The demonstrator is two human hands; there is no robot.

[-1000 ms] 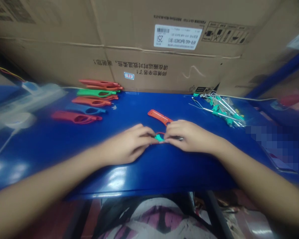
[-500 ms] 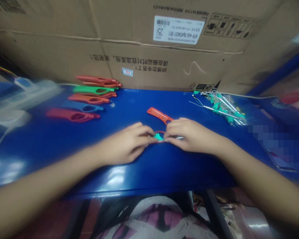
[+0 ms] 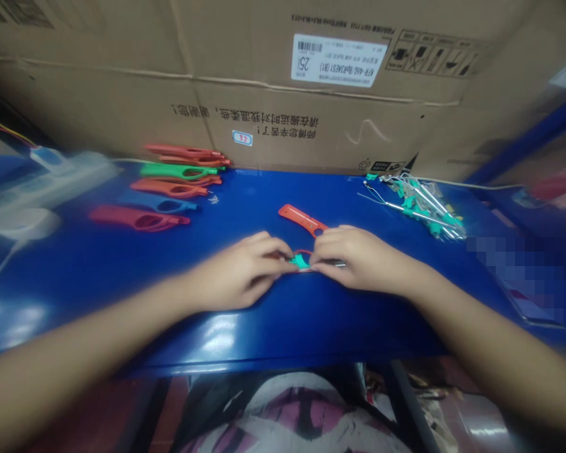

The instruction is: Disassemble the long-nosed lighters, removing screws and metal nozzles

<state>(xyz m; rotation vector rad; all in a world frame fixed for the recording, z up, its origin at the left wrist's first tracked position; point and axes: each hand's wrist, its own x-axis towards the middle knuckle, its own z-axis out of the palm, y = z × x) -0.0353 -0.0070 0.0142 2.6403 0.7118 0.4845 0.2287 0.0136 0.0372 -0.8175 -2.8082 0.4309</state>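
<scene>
At the middle of the table, my left hand [image 3: 255, 270] is closed, its fingertips pinching the left end of a red lighter casing half [image 3: 304, 251]. A teal trigger piece [image 3: 300, 260] lies in that casing, between my two hands. My right hand [image 3: 358, 258] is closed too, thumb and fingers pinching the casing's right side. A thin metal tube [image 3: 340, 263] shows under the right fingers. Most of the held casing is hidden by my fingers. Just behind my right fingertips lies another orange-red casing half [image 3: 302, 218], flat on the table.
Several assembled-looking lighter bodies, including a green one [image 3: 182, 170] and a blue one [image 3: 158, 202], lie at the left back. Tiny metal pieces [image 3: 214, 199] are beside them. A pile of metal tubes with teal parts [image 3: 419, 204] lies right. A power strip [image 3: 75, 179] stands left; a cardboard box [image 3: 255, 69] backs the table.
Both hands stay almost in place on the casing, with only slight finger movement around the teal piece. The camera view has shifted very slightly.
</scene>
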